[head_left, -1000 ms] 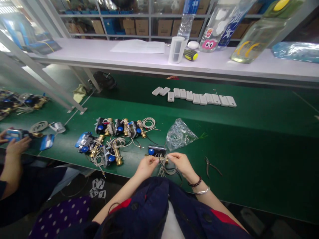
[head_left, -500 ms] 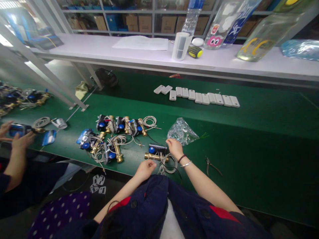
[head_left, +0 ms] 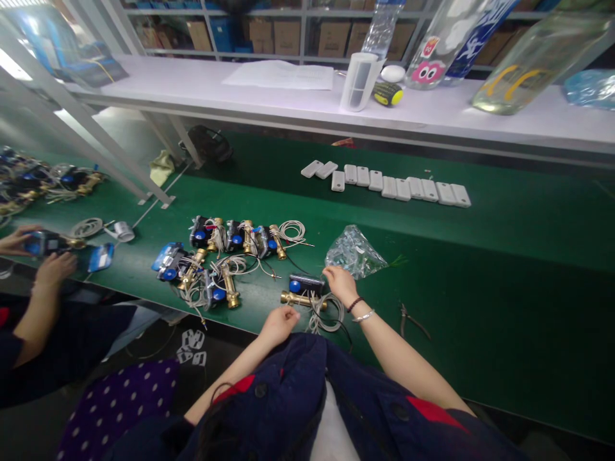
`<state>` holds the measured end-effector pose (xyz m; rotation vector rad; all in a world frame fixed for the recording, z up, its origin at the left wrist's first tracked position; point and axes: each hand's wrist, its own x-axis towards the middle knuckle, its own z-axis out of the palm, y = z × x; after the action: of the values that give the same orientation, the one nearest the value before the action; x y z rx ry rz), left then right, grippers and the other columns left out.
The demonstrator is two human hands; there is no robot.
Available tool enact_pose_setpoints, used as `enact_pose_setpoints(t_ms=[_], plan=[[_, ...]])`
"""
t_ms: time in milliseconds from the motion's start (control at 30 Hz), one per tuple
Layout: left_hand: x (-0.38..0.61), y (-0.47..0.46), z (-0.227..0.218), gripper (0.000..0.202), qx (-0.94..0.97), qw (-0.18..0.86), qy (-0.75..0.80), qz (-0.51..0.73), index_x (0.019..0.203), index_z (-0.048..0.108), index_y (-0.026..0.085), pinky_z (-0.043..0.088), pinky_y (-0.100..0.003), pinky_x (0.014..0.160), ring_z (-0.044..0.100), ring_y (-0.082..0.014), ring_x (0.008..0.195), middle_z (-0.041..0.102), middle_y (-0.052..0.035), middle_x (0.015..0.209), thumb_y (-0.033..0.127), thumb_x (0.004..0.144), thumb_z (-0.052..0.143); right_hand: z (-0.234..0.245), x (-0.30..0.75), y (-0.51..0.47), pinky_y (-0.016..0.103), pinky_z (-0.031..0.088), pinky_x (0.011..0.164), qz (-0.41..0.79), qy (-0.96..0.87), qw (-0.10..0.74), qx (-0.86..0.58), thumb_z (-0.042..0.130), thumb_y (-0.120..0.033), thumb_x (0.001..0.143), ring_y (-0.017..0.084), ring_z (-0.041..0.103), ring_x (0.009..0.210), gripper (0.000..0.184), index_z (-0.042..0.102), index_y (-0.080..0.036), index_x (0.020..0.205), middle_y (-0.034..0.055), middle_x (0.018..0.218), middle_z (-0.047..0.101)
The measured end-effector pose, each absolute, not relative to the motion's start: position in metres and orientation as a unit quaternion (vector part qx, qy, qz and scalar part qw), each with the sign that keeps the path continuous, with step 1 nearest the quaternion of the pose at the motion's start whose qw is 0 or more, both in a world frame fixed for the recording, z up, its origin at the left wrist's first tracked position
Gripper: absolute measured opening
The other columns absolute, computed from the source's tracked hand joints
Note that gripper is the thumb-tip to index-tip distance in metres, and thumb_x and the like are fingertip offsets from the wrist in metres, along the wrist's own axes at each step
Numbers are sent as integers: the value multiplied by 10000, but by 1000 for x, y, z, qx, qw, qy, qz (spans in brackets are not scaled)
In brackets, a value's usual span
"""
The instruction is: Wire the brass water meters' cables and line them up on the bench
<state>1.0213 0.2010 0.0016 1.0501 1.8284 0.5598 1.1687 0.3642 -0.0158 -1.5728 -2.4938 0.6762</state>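
A brass-bodied meter with a black and blue top (head_left: 302, 289) lies at the near edge of the green bench, its grey and black wires (head_left: 327, 315) coiled beside it. My left hand (head_left: 278, 321) is curled closed just in front of the brass end, what it pinches is too small to name. My right hand (head_left: 339, 283) reaches past the meter, its closed fingers at the mouth of a clear plastic bag of small parts (head_left: 354, 252). A dark bead bracelet and a silver bangle sit on that wrist.
A pile of several similar meters with wires (head_left: 225, 256) lies left of mine. Pliers (head_left: 410, 319) lie to the right. A row of white plastic covers (head_left: 389, 186) sits farther back. Another person's hands (head_left: 45, 256) hold a meter at far left. A white shelf (head_left: 192, 96) carries bottles and a cup.
My right hand left the wires by the meter and moved up to the plastic bag. My left hand stayed near the brass end. The view shifted slightly.
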Motion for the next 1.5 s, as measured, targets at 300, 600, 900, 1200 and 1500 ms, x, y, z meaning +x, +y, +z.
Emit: enact_pose_setpoints(t_ms=[300, 600, 900, 1200, 1500], plan=[[1024, 226, 3, 163, 467, 428, 744, 209, 721, 623, 135, 331, -228, 588, 486, -124, 601, 564, 4, 627, 236, 784, 511, -13, 1159, 369, 227, 380, 683, 215, -823, 48, -523, 443, -224, 910, 172, 595, 849, 241, 682, -197, 896, 60, 925, 673], [1028, 230, 1, 144, 484, 418, 740, 207, 733, 623, 127, 327, -226, 602, 484, -122, 624, 555, 3, 642, 206, 787, 516, -10, 1163, 368, 228, 380, 697, 218, -825, 44, -520, 451, -235, 911, 171, 592, 859, 239, 687, -201, 889, 53, 930, 672], [1024, 218, -4, 157, 468, 432, 745, 198, 729, 624, 119, 313, -217, 577, 445, -109, 581, 518, 18, 599, 213, 793, 516, -11, 1162, 367, 227, 382, 695, 214, -819, 43, -531, 426, -241, 923, 172, 594, 866, 255, 677, -200, 937, 59, 947, 665], [1024, 217, -6, 162, 462, 434, 747, 202, 722, 627, 127, 326, -222, 578, 453, -113, 583, 541, 12, 613, 225, 784, 514, -7, 1163, 366, 232, 378, 670, 211, -825, 32, -523, 448, -239, 910, 181, 595, 854, 243, 686, -201, 889, 60, 929, 669], [1025, 218, -4, 159, 469, 427, 749, 193, 744, 633, 126, 323, -217, 571, 456, -110, 581, 548, 12, 616, 218, 793, 515, -2, 1164, 365, 234, 377, 667, 213, -827, 24, -520, 446, -232, 908, 184, 599, 856, 248, 689, -198, 867, 61, 928, 676]])
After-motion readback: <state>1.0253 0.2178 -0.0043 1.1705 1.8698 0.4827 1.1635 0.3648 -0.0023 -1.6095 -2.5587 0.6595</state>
